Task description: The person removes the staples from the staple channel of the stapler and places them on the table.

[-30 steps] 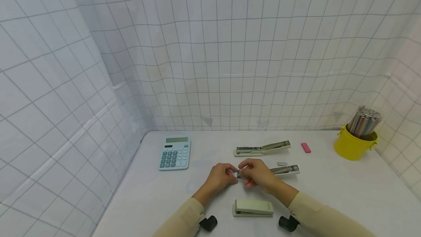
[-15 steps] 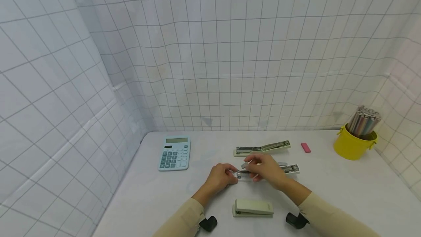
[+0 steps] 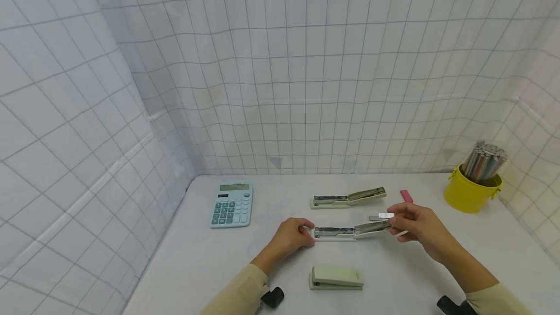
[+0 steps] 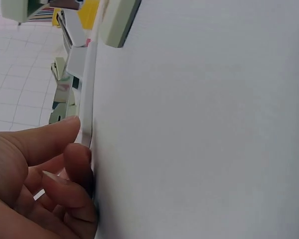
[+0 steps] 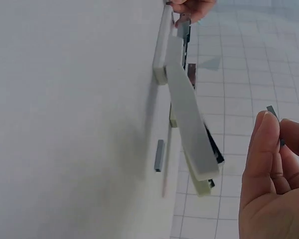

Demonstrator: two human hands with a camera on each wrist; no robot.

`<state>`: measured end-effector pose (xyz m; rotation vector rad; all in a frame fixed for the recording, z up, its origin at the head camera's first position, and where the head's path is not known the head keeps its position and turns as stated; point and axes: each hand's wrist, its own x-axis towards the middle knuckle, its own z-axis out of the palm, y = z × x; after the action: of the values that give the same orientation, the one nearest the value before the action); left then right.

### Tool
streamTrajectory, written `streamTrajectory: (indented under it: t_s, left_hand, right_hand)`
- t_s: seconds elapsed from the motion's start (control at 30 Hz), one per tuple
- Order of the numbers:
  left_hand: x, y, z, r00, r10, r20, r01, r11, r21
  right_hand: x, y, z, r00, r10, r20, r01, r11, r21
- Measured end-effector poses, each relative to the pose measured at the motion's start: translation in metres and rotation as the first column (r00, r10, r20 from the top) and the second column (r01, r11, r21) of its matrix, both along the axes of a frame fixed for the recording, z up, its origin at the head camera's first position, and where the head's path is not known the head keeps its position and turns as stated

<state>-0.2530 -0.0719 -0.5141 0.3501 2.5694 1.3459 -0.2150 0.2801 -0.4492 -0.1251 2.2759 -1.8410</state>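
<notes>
An open white stapler (image 3: 337, 235) lies in the middle of the table, its top arm swung back to the right. My left hand (image 3: 292, 237) holds the stapler's left end between thumb and fingers; in the left wrist view that hand (image 4: 45, 174) partly hides the end. My right hand (image 3: 415, 227) pinches a silver strip of staples (image 3: 386, 215) over the stapler's right end. The right wrist view shows the held strip (image 5: 272, 110) between thumb and finger, apart from the stapler. A second staple strip (image 5: 160, 155) lies on the table behind the stapler.
An open pale green stapler (image 3: 330, 202) lies farther back, and a closed one (image 3: 336, 277) sits in front. A blue calculator (image 3: 232, 205) is at left. A pink eraser-like block (image 3: 406, 195) and a yellow bucket (image 3: 465, 193) of pencil-like sticks stand at right.
My right hand has moved right from the stapler's left part with the staple strip pinched in it, uncovering the open stapler. My left hand has stayed at the stapler's end.
</notes>
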Motion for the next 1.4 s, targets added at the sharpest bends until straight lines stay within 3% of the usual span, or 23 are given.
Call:
streamTrajectory:
  t_s: [0.17, 0.4, 0.67, 0.97, 1.27, 1.4]
  left_hand:
    - [0.007, -0.01, 0.005, 1.0, 0.022, 0.006, -0.022, 0.999, -0.049]
    - [0.026, -0.028, 0.015, 0.999, 0.035, 0.041, -0.034, 0.999, -0.017]
    - [0.042, -0.04, 0.019, 0.999, -0.001, 0.048, 0.003, 1.0, -0.029]
    - [0.057, -0.051, 0.014, 0.982, -0.109, 0.153, 0.098, 0.992, 0.073]
    - [0.064, -0.053, 0.008, 0.985, -0.137, 0.104, 0.13, 0.989, 0.071]
    - [0.066, -0.052, 0.008, 0.983, -0.141, 0.117, 0.133, 0.988, 0.073]
  right_hand:
    - [0.008, 0.017, -0.017, 0.993, 0.055, 0.105, -0.058, 0.998, 0.027]
    - [0.016, 0.024, -0.04, 0.963, 0.151, 0.221, -0.161, 0.987, 0.026]
    - [0.02, 0.027, -0.056, 0.949, 0.119, 0.291, -0.125, 0.992, 0.003]
    - [0.017, 0.023, -0.061, 0.961, 0.083, 0.262, -0.1, 0.994, 0.051]
    - [0.017, 0.023, -0.061, 0.972, 0.09, 0.216, -0.126, 0.979, 0.159]
    - [0.017, 0.026, -0.052, 0.983, 0.042, 0.181, -0.098, 0.943, 0.317]
